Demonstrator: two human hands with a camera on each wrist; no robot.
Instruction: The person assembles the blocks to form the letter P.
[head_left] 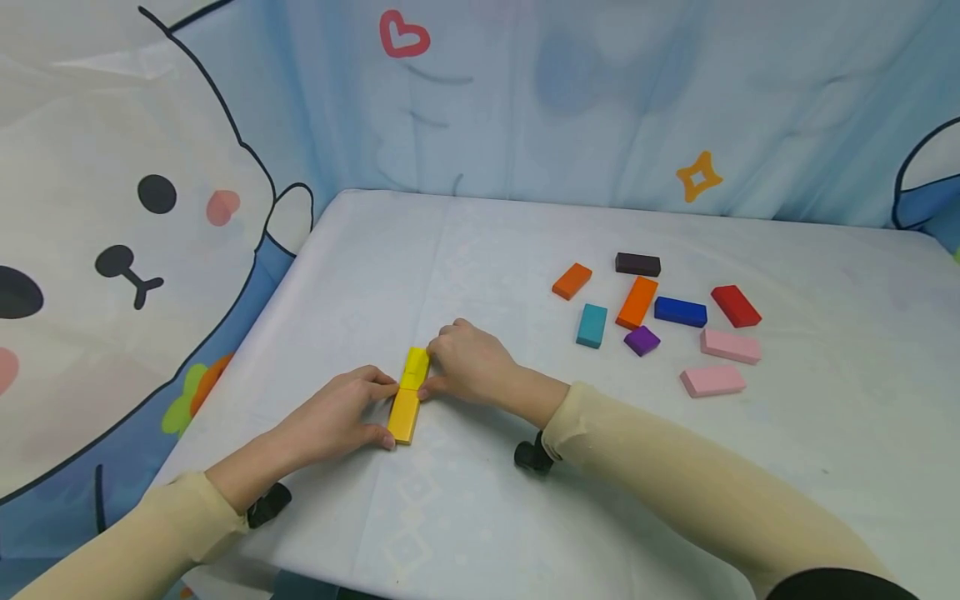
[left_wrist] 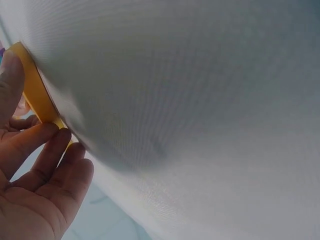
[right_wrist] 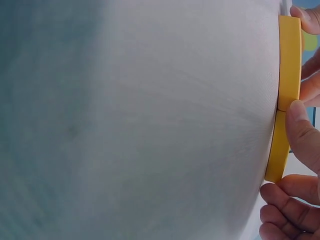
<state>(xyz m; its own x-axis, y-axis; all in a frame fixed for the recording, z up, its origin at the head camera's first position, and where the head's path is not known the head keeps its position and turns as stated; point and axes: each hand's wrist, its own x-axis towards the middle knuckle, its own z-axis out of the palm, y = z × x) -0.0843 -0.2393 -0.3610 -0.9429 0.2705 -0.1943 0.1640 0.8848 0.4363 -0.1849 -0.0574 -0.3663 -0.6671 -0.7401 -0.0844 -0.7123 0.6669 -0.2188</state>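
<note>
Two blocks lie end to end on the white cloth: a darker yellow block (head_left: 404, 417) nearer me and a bright yellow block (head_left: 414, 367) beyond it. My left hand (head_left: 333, 421) holds the darker one from the left, thumb at its near end and a fingertip close to the joint. From the right, my right hand (head_left: 480, 367) grips the bright block between thumb and forefinger, the thumb by the joint. In the right wrist view the ends of the darker yellow block (right_wrist: 290, 62) and the bright yellow block (right_wrist: 278, 150) meet.
Right of my hands lie orange blocks (head_left: 637, 302), a teal block (head_left: 592, 326), a purple block (head_left: 642, 341), a black block (head_left: 637, 265), a blue block (head_left: 680, 312), a red block (head_left: 736, 306) and pink blocks (head_left: 713, 381). A printed curtain (head_left: 510, 100) hangs behind the table.
</note>
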